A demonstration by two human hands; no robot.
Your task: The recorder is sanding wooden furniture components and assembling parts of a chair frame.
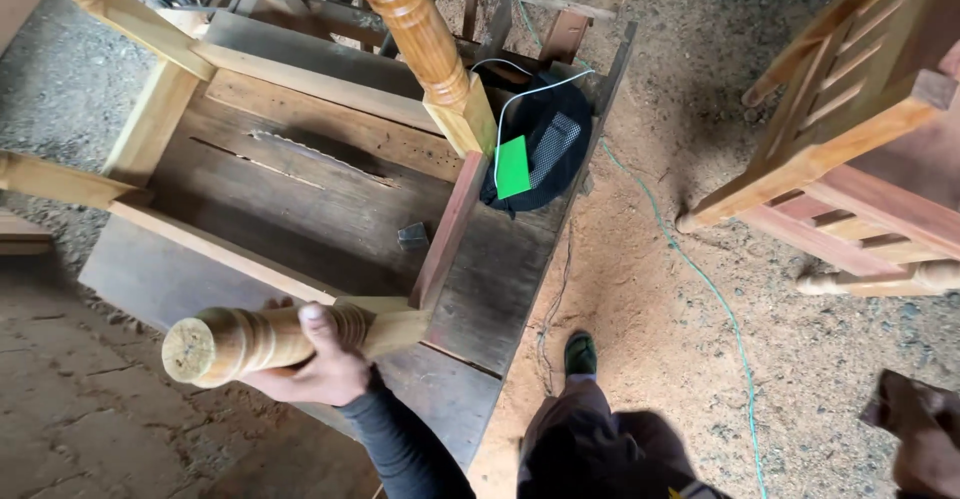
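Left to right, we placed everything relative to the upturned wooden table [300, 189], which lay with its underside facing up on a workbench [470, 289]. Our left hand [315, 359] reached up from the bottom edge on a dark-sleeved forearm, wrist bent, fingers wrapped from below around the table's nearest turned leg [250, 339]; the thumb pressed over the top, so the grasp was closed tight on the leg. That leg was round, lathe-ringed, pale golden, its cut end showing rough grain. The table's boards were grey-brown, worn, one split along a jagged crack. Another turned leg [415, 29] rose at the table's far side, glossy and orange. Beside the table's right rail lay a black mesh bag [555, 144] bearing a green card [513, 166]. Well right of the table, at the frame's bottom corner, our right hand [925, 449] was blurred; we could not tell its grasp.
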